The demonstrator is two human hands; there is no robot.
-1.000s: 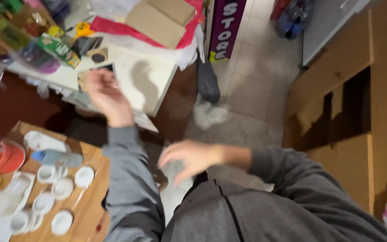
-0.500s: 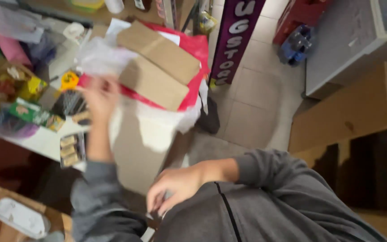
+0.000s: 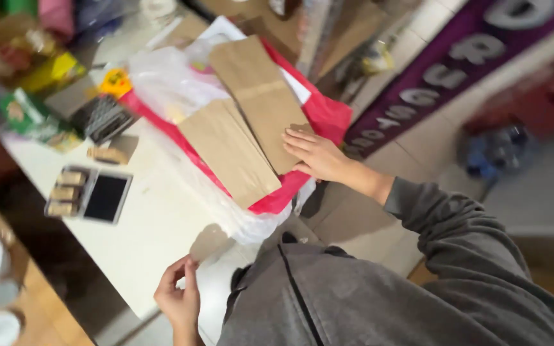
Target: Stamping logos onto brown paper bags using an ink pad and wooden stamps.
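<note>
Head view: right hand (image 3: 315,156) presses flat brown paper bags (image 3: 251,122) on red plastic (image 3: 318,115).

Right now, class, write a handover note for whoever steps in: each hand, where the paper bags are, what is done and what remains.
Right hand: open, fingers flat on the far brown paper bag.
Left hand: low at the edge of the white table, fingers curled together; unclear whether it holds anything.
The near brown paper bag lies alongside; both rest on a red sheet over clear plastic.
Done: both bags lie flat.
Left: neither bag is gripped or lifted yet.
</note>
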